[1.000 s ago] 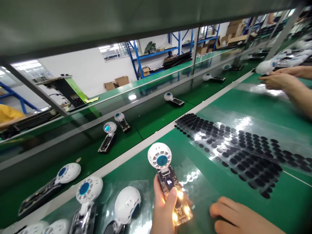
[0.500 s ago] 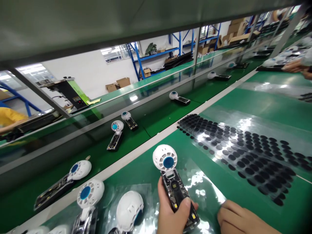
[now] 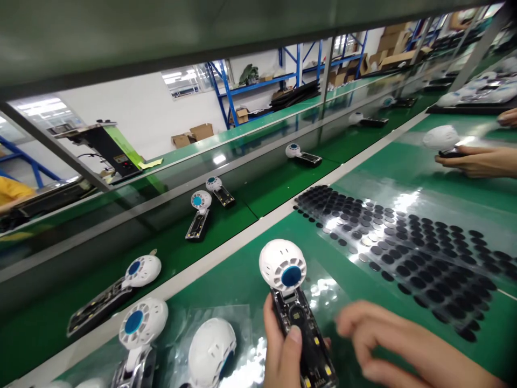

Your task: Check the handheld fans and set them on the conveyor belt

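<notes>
Head view: handheld fan [image 3: 287, 272], white head, blue hub, bare PCB handle, at 6 o'clock, was clamped in L hand [image 3: 280, 350]. R hand [image 3: 379, 334] was near it, fingers apart, holding nothing. Black adhesive dots [image 3: 404, 242] on clear sheet lay at 3 o'clock on green bench [image 3: 238, 285]. Co-worker's hand [image 3: 476, 161] gripped another fan [image 3: 441, 137] at 2 o'clock. More fans [image 3: 201, 200] sat on conveyor belt [image 3: 266, 188] at 10 o'clock.

I can't make out any word, number or logo from here. The control panel [image 3: 122, 159] on the benchtop machine [image 3: 103, 145], the yellow note [image 3: 150, 163], the cardboard cartons [image 3: 191, 133] and the circuit board [image 3: 301, 337] of the white handheld fan [image 3: 283, 265] are all too small or blurred to read.
</notes>
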A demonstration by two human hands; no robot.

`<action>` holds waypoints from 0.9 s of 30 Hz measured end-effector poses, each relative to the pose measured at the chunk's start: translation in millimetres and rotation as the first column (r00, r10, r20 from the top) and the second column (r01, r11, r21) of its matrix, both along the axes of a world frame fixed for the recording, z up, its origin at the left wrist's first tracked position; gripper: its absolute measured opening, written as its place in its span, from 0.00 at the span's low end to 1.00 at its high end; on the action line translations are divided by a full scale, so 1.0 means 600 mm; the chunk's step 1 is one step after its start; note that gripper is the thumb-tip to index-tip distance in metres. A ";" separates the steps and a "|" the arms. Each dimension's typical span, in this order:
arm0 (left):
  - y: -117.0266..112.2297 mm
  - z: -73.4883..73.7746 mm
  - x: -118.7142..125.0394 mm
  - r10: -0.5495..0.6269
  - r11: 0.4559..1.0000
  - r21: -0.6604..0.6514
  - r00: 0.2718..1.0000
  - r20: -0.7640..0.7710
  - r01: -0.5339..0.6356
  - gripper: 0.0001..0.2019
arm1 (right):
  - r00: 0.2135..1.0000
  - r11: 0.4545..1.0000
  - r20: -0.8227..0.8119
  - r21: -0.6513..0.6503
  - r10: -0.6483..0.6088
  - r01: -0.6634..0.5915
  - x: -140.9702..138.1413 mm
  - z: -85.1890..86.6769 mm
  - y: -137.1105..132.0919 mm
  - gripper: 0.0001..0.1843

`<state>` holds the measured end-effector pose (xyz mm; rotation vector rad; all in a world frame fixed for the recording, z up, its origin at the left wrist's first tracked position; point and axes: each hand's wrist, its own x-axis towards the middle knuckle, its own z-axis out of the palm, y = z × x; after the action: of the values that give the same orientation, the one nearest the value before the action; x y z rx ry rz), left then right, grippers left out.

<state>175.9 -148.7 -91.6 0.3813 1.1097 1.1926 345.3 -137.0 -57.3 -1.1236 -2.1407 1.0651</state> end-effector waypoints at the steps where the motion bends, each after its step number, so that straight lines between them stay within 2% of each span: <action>1: 0.000 -0.002 0.000 0.009 1.000 0.006 1.000 0.015 -0.009 0.48 | 0.999 0.996 -0.035 -0.086 -0.034 0.031 -0.011 0.014 0.018 0.08; 3: 0.000 -0.003 0.000 0.010 1.000 0.007 1.000 0.015 -0.011 0.48 | 0.991 0.970 -0.088 -0.234 -0.096 0.073 -0.037 0.033 0.045 0.08; 5: 0.000 -0.003 0.000 -0.007 1.000 0.004 1.000 0.000 0.007 0.47 | 0.988 0.949 -0.108 -0.308 -0.108 0.070 -0.062 0.041 0.060 0.09; 8: -0.001 -0.002 -0.001 -0.019 1.000 0.022 1.000 -0.017 0.019 0.46 | 0.996 0.954 -0.035 -0.291 -0.087 0.073 -0.084 0.041 0.065 0.10; 12: -0.002 -0.001 -0.002 -0.021 0.999 0.029 1.000 -0.010 0.021 0.46 | 0.993 0.968 0.097 -0.232 -0.071 0.092 -0.087 0.043 0.067 0.11; 21: -0.004 -0.005 0.001 -0.030 0.994 0.103 0.999 0.012 0.029 0.44 | 0.976 0.939 0.220 -0.332 -0.012 0.086 -0.086 0.067 0.075 0.10; 27: -0.005 -0.001 0.003 -0.057 0.994 0.095 0.998 0.023 0.054 0.44 | 0.971 0.925 0.241 -0.371 0.011 0.082 -0.088 0.078 0.079 0.10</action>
<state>177.4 -151.5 -91.9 0.4655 1.0164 1.2006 292.4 -89.4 -10.8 -1.5315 -2.1344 1.4344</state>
